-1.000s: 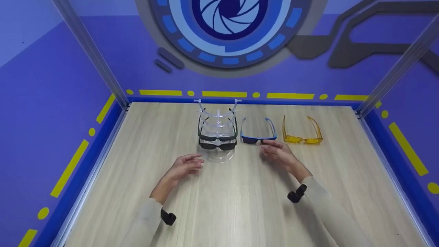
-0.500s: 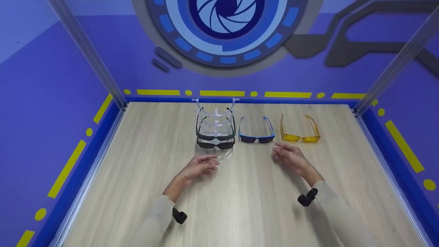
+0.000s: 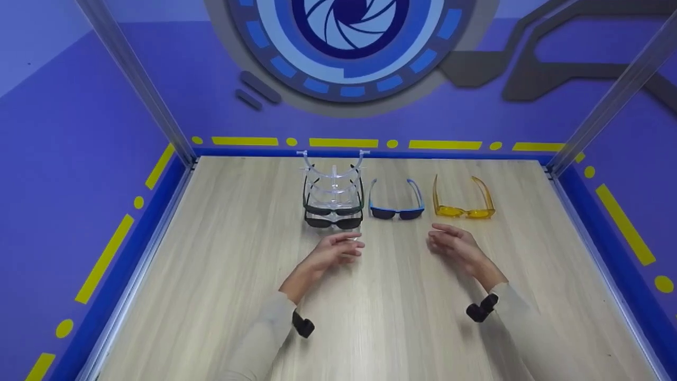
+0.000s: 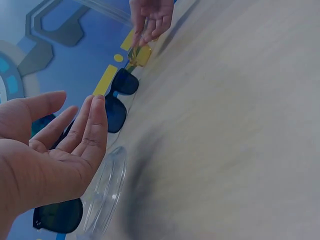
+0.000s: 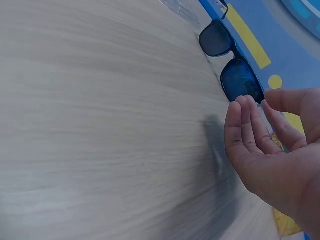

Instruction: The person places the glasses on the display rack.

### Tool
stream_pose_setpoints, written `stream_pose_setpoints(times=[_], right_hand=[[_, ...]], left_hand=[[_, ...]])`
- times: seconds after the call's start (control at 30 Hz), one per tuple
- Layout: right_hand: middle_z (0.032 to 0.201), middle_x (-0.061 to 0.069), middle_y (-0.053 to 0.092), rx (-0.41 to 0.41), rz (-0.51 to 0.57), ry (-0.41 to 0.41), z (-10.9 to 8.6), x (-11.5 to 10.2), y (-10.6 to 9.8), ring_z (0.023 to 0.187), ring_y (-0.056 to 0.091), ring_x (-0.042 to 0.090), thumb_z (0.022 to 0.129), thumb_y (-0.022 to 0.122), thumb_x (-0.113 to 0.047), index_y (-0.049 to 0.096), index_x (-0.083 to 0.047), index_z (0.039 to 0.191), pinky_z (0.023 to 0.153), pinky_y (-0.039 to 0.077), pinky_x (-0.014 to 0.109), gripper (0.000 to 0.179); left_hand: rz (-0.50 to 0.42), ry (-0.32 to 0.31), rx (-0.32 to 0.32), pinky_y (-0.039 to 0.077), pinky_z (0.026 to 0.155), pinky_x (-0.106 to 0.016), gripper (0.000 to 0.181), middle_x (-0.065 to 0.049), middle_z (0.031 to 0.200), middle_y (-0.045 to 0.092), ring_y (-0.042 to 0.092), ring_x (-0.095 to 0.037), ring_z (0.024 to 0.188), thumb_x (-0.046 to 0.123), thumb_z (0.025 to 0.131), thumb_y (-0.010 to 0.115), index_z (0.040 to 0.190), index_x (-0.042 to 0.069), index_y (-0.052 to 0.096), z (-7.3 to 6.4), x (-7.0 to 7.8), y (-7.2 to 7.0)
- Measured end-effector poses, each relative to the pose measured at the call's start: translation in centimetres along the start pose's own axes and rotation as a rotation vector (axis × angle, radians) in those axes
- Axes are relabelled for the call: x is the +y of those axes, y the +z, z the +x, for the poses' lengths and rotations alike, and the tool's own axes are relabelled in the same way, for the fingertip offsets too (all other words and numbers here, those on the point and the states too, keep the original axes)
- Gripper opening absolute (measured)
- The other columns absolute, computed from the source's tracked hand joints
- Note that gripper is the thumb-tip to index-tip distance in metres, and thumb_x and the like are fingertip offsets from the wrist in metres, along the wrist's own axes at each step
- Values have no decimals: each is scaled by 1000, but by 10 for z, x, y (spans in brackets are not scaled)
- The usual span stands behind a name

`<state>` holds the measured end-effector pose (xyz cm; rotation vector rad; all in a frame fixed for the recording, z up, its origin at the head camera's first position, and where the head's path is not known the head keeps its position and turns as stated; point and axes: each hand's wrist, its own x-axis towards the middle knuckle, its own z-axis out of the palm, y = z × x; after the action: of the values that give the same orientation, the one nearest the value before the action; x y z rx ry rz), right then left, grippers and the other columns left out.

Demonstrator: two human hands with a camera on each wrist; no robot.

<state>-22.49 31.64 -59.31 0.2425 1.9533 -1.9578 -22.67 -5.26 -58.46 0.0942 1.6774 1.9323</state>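
My left hand (image 3: pixel 333 253) hovers in front of the clear display stand (image 3: pixel 334 180), fingers relaxed and holding nothing. Two pairs of dark sunglasses sit on that stand, the green-framed sunglasses (image 3: pixel 333 211) above the black sunglasses (image 3: pixel 334 223). To the right, my right hand (image 3: pixel 459 250) hangs over the table with loosely bent fingers, also holding nothing. Between and beyond the hands lie the blue-framed sunglasses (image 3: pixel 396 214), temples unfolded toward the back. Yellow glasses (image 3: pixel 464 213) lie just beyond the right hand. In the left wrist view, the stand's round base (image 4: pixel 109 187) shows beneath the left hand.
The wooden table (image 3: pixel 381 328) is bounded by a blue panel (image 3: pixel 174 79) at the back and side walls with metal posts (image 3: pixel 140 84). A black wrist camera (image 3: pixel 303 324) sits on the left sleeve, another black camera (image 3: pixel 482 308) on the right.
My left hand has moved right, across the front of the stand. My right hand has drawn back and to the right, away from the blue-framed sunglasses, which stay on the table.
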Motion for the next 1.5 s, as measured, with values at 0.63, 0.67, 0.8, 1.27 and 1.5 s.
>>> stream_pose_setpoints(times=[0.63,0.67,0.8,1.27,1.5], right_hand=[[130,4,70,-33,91,-1,8,-6,4,117,67,11,106,57,-21,27,-3,160,107,53,34,65],[130,3,70,-38,98,-2,10,-6,5,116,67,11,106,57,-20,26,-2,160,107,53,34,65],[131,6,69,-47,119,2,16,-7,8,116,68,12,107,55,-18,26,-2,160,107,54,35,63],[149,18,56,-82,183,17,34,-12,20,120,67,15,108,50,-11,17,-3,163,111,51,39,64],[153,22,50,-76,211,30,40,-12,24,125,65,19,108,50,-11,12,-3,163,113,49,41,67]], left_hand=[[-138,-8,94,57,77,-23,55,-15,133,69,71,-10,91,7,102,57,154,7,42,57,-14,53],[-156,-6,109,57,76,-23,56,-16,133,68,70,-10,90,7,101,58,155,7,41,59,-16,55],[-236,2,175,56,71,-21,63,-20,134,67,69,-9,84,1,100,56,158,5,33,69,-20,60],[-310,-2,240,57,71,-22,78,-25,145,57,69,-10,82,-4,99,52,165,15,14,88,-21,69],[-305,-13,253,60,76,-26,80,-24,144,59,70,-10,81,-4,99,51,165,19,13,92,-20,75]])
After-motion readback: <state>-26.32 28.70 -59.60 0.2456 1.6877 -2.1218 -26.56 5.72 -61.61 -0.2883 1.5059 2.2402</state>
